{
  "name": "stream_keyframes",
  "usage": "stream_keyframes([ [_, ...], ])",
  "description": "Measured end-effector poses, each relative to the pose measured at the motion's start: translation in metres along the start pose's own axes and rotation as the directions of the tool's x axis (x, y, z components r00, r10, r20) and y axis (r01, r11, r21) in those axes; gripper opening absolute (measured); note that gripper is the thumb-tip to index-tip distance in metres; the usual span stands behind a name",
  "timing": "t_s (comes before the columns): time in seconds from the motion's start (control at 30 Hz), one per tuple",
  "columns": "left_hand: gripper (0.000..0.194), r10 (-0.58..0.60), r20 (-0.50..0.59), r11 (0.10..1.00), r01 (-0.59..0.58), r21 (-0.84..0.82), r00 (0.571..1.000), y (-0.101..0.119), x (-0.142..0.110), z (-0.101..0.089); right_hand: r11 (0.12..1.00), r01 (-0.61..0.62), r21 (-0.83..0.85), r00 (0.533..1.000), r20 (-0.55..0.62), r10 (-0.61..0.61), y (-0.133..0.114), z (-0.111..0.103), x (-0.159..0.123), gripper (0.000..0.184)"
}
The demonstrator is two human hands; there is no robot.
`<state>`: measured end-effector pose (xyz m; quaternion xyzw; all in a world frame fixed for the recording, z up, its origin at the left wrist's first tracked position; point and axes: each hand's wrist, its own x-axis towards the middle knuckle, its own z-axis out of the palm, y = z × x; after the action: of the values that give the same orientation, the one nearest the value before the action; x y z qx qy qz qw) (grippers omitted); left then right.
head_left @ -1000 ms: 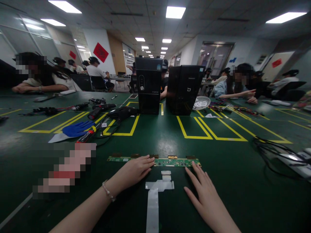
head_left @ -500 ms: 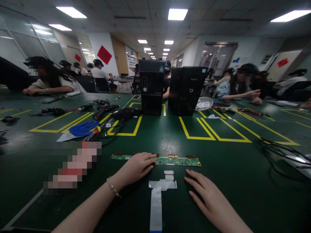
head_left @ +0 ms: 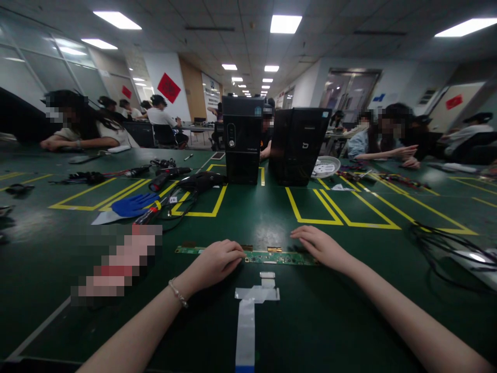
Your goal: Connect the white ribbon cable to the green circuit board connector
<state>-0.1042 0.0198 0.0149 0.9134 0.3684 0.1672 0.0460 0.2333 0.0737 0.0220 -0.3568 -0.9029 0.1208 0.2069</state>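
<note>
Along the long, slim green circuit board (head_left: 277,257), uneven pressing could bend it (left hand (head_left: 223,260): grip unclear; right hand (head_left: 322,249): fingers apart)

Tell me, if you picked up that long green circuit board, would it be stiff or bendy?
The circuit board is probably fairly stiff, since it lies straight, but being so slim, it might flex a little. It's likely light, as it looks thin. The coppery tabs along its far edge look delicate and could crease.
</note>
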Motion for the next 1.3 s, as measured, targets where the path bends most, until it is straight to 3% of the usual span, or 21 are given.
stream_keyframes([
  [0.13, 0.022, -0.004, 0.019, 1.0, 0.004, 0.006, 1.0, 0.001, 0.001, -0.001, 0.999, -0.039, 0.013, 0.999, -0.038, 0.039, 0.023, 0.018, -0.004, 0.035],
  [0.4, 0.022, -0.002, -0.009, 1.0, 0.002, 0.002, 1.0, 0.001, 0.001, 0.0, 0.994, -0.082, 0.073, 0.996, -0.04, 0.085, 0.042, 0.02, -0.02, 0.036],
  [0.5, 0.022, 0.007, 0.0, 1.0, -0.007, 0.011, 1.0, 0.016, 0.002, -0.001, 0.995, -0.071, 0.073, 0.995, -0.059, 0.076, 0.043, 0.024, -0.018, 0.036],
  [0.67, 0.029, 0.049, 0.114, 0.996, -0.04, -0.076, 0.992, 0.067, -0.003, 0.008, 0.998, -0.043, 0.047, 0.997, -0.063, 0.046, 0.043, 0.027, -0.017, 0.035],
  [0.8, 0.051, -0.113, 0.182, 0.992, 0.12, -0.03, 0.977, 0.096, -0.011, 0.029, 0.999, -0.037, 0.015, 0.998, -0.058, 0.038, 0.04, 0.026, -0.018, 0.034],
  [1.03, 0.056, -0.162, 0.224, 0.984, 0.175, -0.038, 0.961, 0.104, -0.001, 0.042, 0.999, -0.035, -0.027, 0.998, -0.053, 0.034, 0.037, 0.027, -0.018, 0.032],
  [1.3, 0.054, -0.128, 0.181, 0.992, 0.128, 0.011, 0.975, 0.111, 0.021, 0.054, 0.998, -0.041, -0.046, 0.998, -0.053, 0.039, 0.035, 0.026, -0.018, 0.031],
])
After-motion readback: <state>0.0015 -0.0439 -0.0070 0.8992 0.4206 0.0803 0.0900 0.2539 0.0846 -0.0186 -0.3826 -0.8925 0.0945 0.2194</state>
